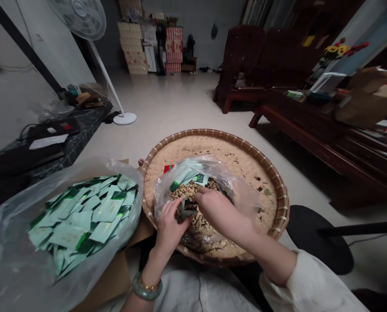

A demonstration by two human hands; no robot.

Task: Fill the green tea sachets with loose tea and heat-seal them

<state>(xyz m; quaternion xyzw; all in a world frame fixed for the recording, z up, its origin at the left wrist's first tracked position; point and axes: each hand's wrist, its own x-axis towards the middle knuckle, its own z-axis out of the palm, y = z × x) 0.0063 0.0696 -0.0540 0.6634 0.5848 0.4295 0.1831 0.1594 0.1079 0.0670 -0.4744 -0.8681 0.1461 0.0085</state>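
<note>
Cream knit sleeve [310, 281], jade bangle [147, 295], gold bracelet [148, 286]

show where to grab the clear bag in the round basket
Pinch the clear plastic bag by its loose upper fold on the far side, coming from beyond the woven basket. That plastic stands up free of the green sachets and dried leaves, while the left hand and right hand occupy the near opening.
</note>
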